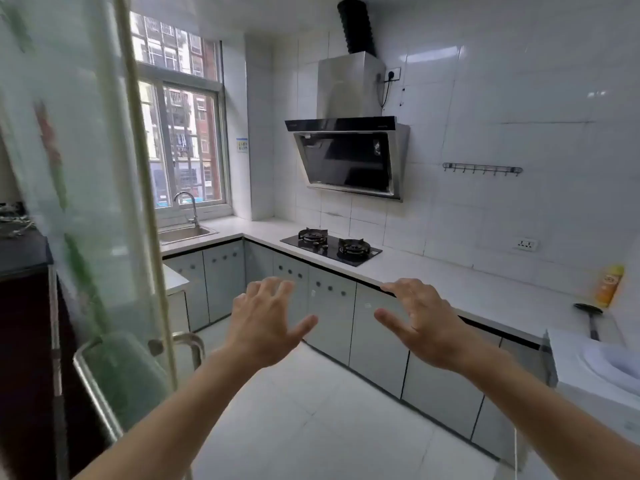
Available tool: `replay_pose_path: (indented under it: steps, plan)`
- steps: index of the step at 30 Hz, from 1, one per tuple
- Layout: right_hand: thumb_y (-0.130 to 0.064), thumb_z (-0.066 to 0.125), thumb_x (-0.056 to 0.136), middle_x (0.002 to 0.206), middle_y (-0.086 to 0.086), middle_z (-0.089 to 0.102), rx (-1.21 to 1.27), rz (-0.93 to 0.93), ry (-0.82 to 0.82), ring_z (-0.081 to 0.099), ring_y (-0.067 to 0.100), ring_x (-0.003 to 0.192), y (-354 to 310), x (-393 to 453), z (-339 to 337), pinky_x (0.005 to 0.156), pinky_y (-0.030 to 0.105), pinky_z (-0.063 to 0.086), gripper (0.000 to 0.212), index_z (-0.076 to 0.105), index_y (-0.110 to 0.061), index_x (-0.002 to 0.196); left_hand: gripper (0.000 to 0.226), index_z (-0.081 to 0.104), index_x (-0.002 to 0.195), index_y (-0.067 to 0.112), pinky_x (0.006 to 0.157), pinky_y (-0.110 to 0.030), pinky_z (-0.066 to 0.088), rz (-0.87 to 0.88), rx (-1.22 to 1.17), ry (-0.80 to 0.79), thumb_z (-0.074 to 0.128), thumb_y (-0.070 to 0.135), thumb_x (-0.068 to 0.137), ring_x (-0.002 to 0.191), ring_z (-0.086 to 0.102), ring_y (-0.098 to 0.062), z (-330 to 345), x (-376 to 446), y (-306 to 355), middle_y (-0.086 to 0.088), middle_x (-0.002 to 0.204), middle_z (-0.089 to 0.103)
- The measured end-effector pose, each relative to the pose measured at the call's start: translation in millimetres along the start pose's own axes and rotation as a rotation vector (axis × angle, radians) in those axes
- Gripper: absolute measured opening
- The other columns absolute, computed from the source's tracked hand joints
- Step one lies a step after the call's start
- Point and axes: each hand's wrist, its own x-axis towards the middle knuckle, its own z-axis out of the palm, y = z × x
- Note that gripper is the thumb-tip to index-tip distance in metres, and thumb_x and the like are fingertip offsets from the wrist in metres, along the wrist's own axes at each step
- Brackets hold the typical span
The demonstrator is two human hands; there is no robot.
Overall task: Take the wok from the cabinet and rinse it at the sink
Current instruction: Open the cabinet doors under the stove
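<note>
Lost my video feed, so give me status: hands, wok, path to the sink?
Left hand and right hand open, empty, mid-air. Wok not visible; cabinet doors all shut. Sink far left under window; floor ahead bare.

Sink [187,233] left of stove [330,244], cabinets [330,317] below.

Head-height, angled down across kitchen

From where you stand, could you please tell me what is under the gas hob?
Under the gas hob sit grey cabinet doors, all closed. Their contents are hidden, so no wok is visible.
</note>
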Motion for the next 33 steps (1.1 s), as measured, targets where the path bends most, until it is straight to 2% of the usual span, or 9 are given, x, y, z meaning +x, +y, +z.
replay_pose_path:
  steps: [4, 9, 14, 19, 25, 33]
  plan:
    - [-0.070, 0.030, 0.086, 0.148, -0.004, 0.037, 0.029, -0.004, -0.020, 0.029, 0.015, 0.136, 49.5, 9.8, 2.4, 0.112, 0.034, 0.025, 0.072, 0.035, -0.029, 0.144, 0.075, 0.039, 0.140, 0.029, 0.107, -0.045, 0.038, -0.044, -0.010, -0.004, 0.044, 0.076, 0.082, 0.135, 0.036, -0.022, 26.9, 29.4, 28.5, 0.001, 0.147, 0.043]
    - [-0.068, 0.031, 0.088, 0.144, -0.003, 0.041, 0.049, -0.033, -0.021, 0.034, 0.014, 0.131, 114.2, 33.5, 8.1, 0.109, 0.033, 0.027, 0.068, 0.037, -0.027, 0.142, 0.075, 0.038, 0.143, 0.028, 0.105, -0.043, 0.037, -0.092, -0.003, -0.044, 0.045, 0.074, 0.084, 0.134, 0.037, -0.021, 64.9, 65.0, 69.9, 0.001, 0.147, 0.042]
    - [-0.079, 0.017, 0.079, 0.141, -0.005, 0.044, 0.070, -0.031, -0.030, 0.036, 0.013, 0.129, 156.5, 75.2, 23.0, 0.108, 0.033, 0.030, 0.083, 0.039, -0.028, 0.141, 0.076, 0.036, 0.144, 0.027, 0.106, -0.043, 0.037, -0.117, 0.001, -0.070, 0.044, 0.073, 0.085, 0.134, 0.036, -0.022, 96.6, 112.6, 81.2, 0.001, 0.148, 0.040]
    - [-0.077, 0.019, 0.077, 0.145, -0.003, 0.042, 0.072, 0.013, -0.041, 0.034, 0.017, 0.133, 188.2, 135.6, 54.1, 0.109, 0.035, 0.029, 0.084, 0.040, -0.027, 0.141, 0.073, 0.038, 0.141, 0.028, 0.104, -0.044, 0.038, -0.124, 0.008, -0.070, 0.042, 0.074, 0.084, 0.134, 0.036, -0.024, 143.2, 178.5, 68.3, 0.001, 0.148, 0.041]
    - [-0.063, 0.034, 0.091, 0.149, -0.003, 0.034, -0.002, 0.070, -0.099, 0.029, 0.018, 0.137, 216.2, 232.6, 81.0, 0.111, 0.038, 0.029, 0.062, 0.035, -0.030, 0.144, 0.075, 0.039, 0.141, 0.026, 0.102, -0.044, 0.042, -0.126, -0.036, -0.104, 0.041, 0.075, 0.084, 0.132, 0.039, -0.025, 202.1, 274.8, 34.5, -0.001, 0.147, 0.041]
    - [-0.063, 0.034, 0.092, 0.150, -0.004, 0.033, 0.048, 0.071, -0.089, 0.027, 0.015, 0.138, 239.6, 356.3, 128.3, 0.111, 0.037, 0.025, 0.061, 0.035, -0.031, 0.144, 0.075, 0.038, 0.140, 0.027, 0.103, -0.044, 0.041, -0.124, -0.028, -0.117, 0.040, 0.076, 0.084, 0.132, 0.039, -0.025, 248.0, 384.8, -19.2, -0.002, 0.147, 0.041]
